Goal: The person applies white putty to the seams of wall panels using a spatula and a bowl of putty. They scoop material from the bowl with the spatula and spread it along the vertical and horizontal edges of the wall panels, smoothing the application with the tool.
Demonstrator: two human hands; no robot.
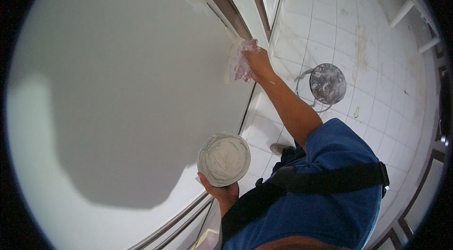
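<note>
My left hand [222, 192] grips a round bowl [224, 158] from below, its inside coated with pale, streaky paste. A thin flat edge of something shows beside its fingers, too little to identify. My right arm reaches up to the pale wall [118, 85], where my right hand [255, 61] is closed on a crumpled pinkish, white-smeared rag [239, 67] against the wall near its edge and the brown trim [231, 7]. Part of that hand's fingers is hidden by the rag.
A round stool [327, 84] with a white-smeared dark top and metal legs stands on the white tiled floor [321, 28] to the right. Metal rails [177, 221] run along the lower left. A shoe [278, 149] shows below me. White posts [401, 12] are at the upper right.
</note>
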